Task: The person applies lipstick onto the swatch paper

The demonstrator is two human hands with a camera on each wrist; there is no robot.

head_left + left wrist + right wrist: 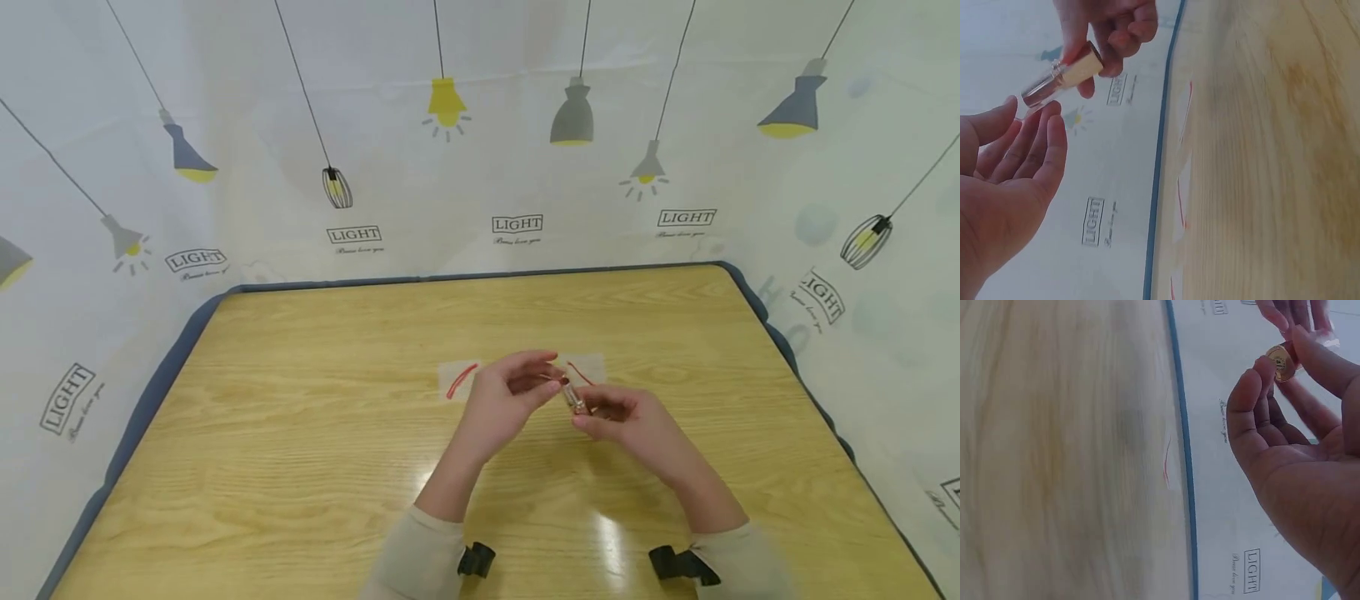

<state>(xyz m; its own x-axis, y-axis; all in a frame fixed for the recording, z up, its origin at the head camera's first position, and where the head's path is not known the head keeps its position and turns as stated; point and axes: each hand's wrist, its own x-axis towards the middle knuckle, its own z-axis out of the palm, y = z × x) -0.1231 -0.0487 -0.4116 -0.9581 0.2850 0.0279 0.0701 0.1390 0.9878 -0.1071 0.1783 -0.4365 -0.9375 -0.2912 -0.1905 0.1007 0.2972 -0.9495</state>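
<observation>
A lipstick [574, 400] with a shiny gold base and a clear end is between the two hands, held tilted above the table. My right hand [633, 423] pinches the gold base between thumb and fingers. At the other end, my left hand [501, 404] has its thumb and fingertips on the clear part. In the left wrist view, the lipstick [1079, 70] slants from the right hand's fingers down to the left fingertips. The round gold bottom of the lipstick [1280, 364] faces the right wrist camera. Whether the clear part is a separate cap is hard to tell.
The wood-grain table [300, 433] has a dark blue edging [480, 277]. Two pieces of clear tape with red marks, a left one [457, 381] and a right one [588, 369], lie beyond the hands. A white curtain [510, 175] printed with lamps surrounds the table.
</observation>
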